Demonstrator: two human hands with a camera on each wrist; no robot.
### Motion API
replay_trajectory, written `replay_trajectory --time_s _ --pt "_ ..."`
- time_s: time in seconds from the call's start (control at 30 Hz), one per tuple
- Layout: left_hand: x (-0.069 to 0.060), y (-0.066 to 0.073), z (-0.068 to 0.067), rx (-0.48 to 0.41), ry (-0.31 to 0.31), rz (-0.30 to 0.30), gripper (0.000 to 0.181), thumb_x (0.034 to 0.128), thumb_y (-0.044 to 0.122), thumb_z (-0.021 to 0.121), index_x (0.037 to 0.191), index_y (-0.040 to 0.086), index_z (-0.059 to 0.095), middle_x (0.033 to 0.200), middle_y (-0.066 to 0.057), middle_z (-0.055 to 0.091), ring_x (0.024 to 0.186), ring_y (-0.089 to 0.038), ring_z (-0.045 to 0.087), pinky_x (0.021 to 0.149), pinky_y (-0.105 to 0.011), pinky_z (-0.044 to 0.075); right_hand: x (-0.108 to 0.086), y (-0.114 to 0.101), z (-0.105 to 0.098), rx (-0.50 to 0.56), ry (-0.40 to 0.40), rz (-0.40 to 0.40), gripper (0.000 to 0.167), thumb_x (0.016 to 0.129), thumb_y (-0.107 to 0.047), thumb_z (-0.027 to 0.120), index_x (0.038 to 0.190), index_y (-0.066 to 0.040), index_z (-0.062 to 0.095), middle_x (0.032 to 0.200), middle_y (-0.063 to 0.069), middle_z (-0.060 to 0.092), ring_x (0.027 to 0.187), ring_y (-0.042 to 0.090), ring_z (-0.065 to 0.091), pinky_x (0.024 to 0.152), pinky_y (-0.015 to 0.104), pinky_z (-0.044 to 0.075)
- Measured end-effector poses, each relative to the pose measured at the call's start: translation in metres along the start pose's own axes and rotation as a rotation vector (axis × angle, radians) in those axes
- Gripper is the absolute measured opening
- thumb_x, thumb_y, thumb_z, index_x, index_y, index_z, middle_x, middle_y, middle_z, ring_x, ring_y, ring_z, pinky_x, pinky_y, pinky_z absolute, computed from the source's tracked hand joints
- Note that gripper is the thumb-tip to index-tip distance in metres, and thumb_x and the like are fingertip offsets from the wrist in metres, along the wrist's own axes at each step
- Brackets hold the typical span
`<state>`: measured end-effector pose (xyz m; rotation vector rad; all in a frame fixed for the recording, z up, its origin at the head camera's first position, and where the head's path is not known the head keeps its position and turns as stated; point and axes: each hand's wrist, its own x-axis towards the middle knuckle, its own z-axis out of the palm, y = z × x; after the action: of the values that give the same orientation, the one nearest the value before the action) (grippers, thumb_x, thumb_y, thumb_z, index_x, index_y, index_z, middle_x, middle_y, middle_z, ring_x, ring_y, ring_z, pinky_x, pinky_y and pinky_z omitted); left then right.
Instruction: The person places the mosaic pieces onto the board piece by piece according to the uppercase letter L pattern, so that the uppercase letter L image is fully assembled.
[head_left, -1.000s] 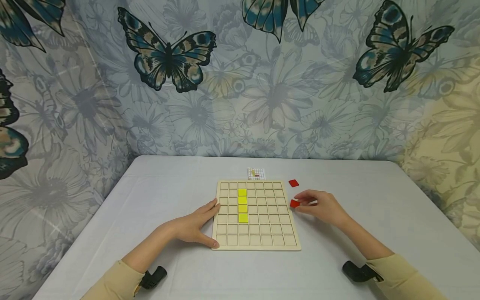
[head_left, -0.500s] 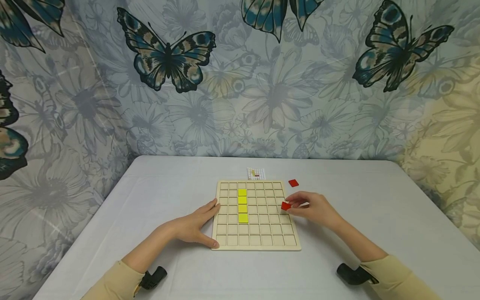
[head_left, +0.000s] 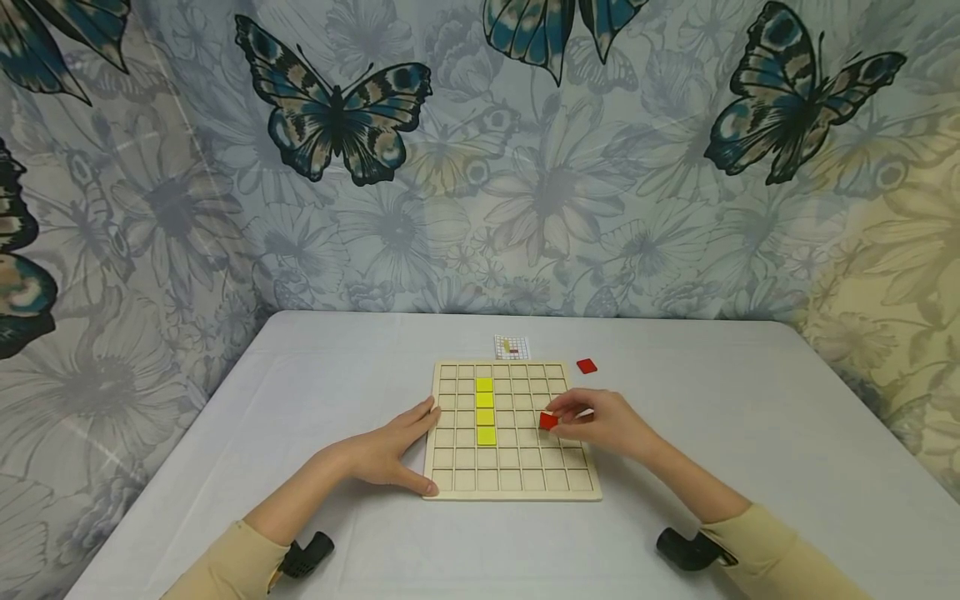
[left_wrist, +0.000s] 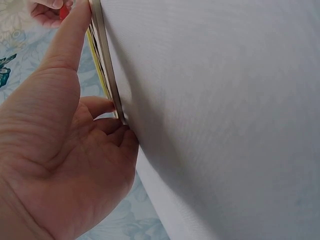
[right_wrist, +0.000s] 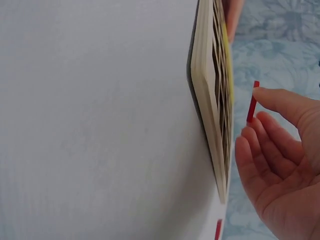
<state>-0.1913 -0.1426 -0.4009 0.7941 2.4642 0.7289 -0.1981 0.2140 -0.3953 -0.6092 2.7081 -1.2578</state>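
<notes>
A pale wooden grid board [head_left: 517, 481] lies flat on the table, with several yellow square tiles [head_left: 486, 417] in one column left of its middle. My left hand [head_left: 386, 448] rests against the board's left edge, fingers spread and the thumb at the near left corner. Over the right half of the board, my right hand [head_left: 603, 421] pinches a red square tile [head_left: 548, 421] between thumb and fingers. From the right wrist view, this red tile [right_wrist: 253, 102] is held above the board's surface, apart from it. A second red tile [head_left: 587, 366] lies on the table beyond the board's far right corner.
A small printed card [head_left: 512, 347] with a coloured grid pattern lies just behind the board. The white table [head_left: 337, 358] reaches back to a wall [head_left: 465, 208] covered in flower and butterfly print. Black wrist cameras [head_left: 307, 556] sit at both sleeves.
My right hand has carried the red tile leftward, from beside the board's right edge to over its right-hand squares. The left hand and the board have stayed in place.
</notes>
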Motion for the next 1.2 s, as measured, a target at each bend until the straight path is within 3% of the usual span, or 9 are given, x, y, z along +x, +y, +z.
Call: replay_trajectory --time_s 0.43,0.67,1.2 --pt "0.001 -0.001 0.000 0.006 0.000 0.002 0.112 0.0771 0.051 0.079 0.157 0.005 0.014 0.163 -0.011 -0.002 0.149 -0.027 0.001 0.116 -0.048 0.017 0.011 -0.011 0.021 0.012 -0.064 -0.063 0.025 0.080 -0.021 0.082 0.102 -0.015 0.072 0.089 -0.006 0.066 0.085 0.015 0.061 0.079 0.025 0.053" --pt "0.000 -0.001 0.000 0.008 0.002 0.004 0.112 0.0770 0.050 0.079 0.156 0.005 0.014 0.163 -0.012 -0.003 0.148 -0.029 0.001 0.116 -0.048 0.017 0.015 -0.013 0.029 -0.001 -0.083 -0.123 0.024 0.080 -0.017 0.081 0.102 -0.012 0.072 0.089 -0.005 0.066 0.083 0.013 0.061 0.078 0.027 0.054" --pt "0.000 -0.001 0.000 0.008 0.002 0.011 0.114 0.0765 0.051 0.080 0.156 0.003 0.014 0.163 -0.013 -0.003 0.148 -0.029 0.000 0.116 -0.048 0.016 0.027 -0.022 0.040 -0.114 -0.123 -0.218 0.021 0.082 -0.013 0.080 0.101 -0.011 0.071 0.091 -0.006 0.066 0.082 0.011 0.060 0.077 0.025 0.053"
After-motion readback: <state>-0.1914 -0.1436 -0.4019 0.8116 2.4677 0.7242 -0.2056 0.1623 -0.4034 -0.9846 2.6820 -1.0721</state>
